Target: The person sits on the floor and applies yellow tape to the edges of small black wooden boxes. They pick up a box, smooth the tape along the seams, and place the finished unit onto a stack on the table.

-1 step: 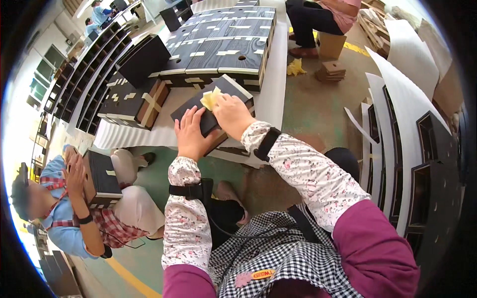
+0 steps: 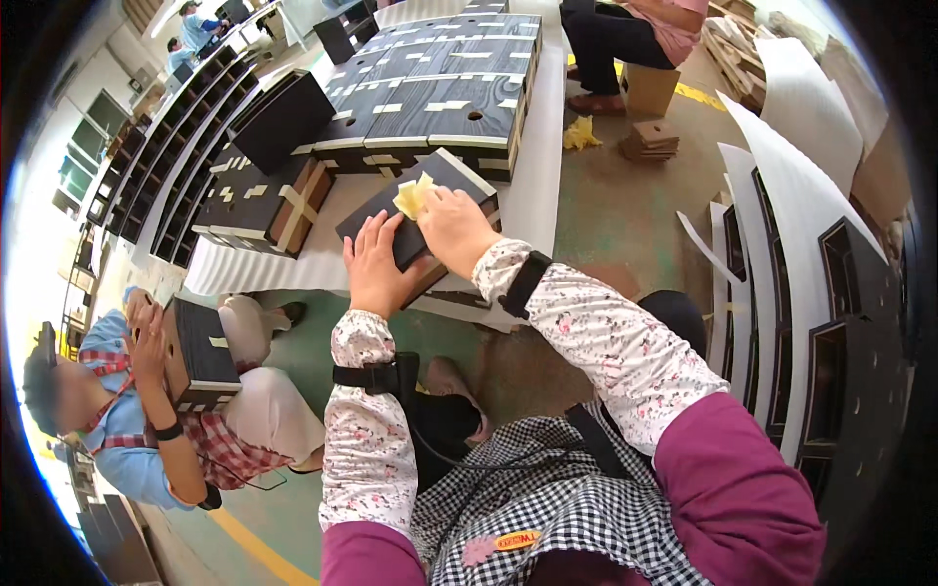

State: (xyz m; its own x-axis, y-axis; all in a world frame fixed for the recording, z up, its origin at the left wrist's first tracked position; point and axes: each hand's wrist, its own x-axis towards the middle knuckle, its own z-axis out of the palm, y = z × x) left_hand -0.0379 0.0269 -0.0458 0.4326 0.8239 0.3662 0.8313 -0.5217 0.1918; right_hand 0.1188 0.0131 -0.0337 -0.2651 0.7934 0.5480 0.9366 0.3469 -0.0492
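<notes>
In front of me a black box (image 2: 455, 176) with a pale edge strip rests at an angle on the white-covered table. My right hand (image 2: 455, 227) is closed round a crumpled yellow cloth (image 2: 412, 196) and presses it to the box's top face. To its left, my left hand (image 2: 377, 266) lies against the near part of the box, fingers spread over the top and thumb stretched along the near edge. The box's underside is hidden.
Several taped black boxes (image 2: 440, 107) fill the far table; another taped box (image 2: 256, 205) stands left. A seated co-worker (image 2: 147, 391) holds a box (image 2: 203, 342) at left; another person (image 2: 625, 39) sits far right. Dark shelf frames (image 2: 831, 381) with white sheets stand right.
</notes>
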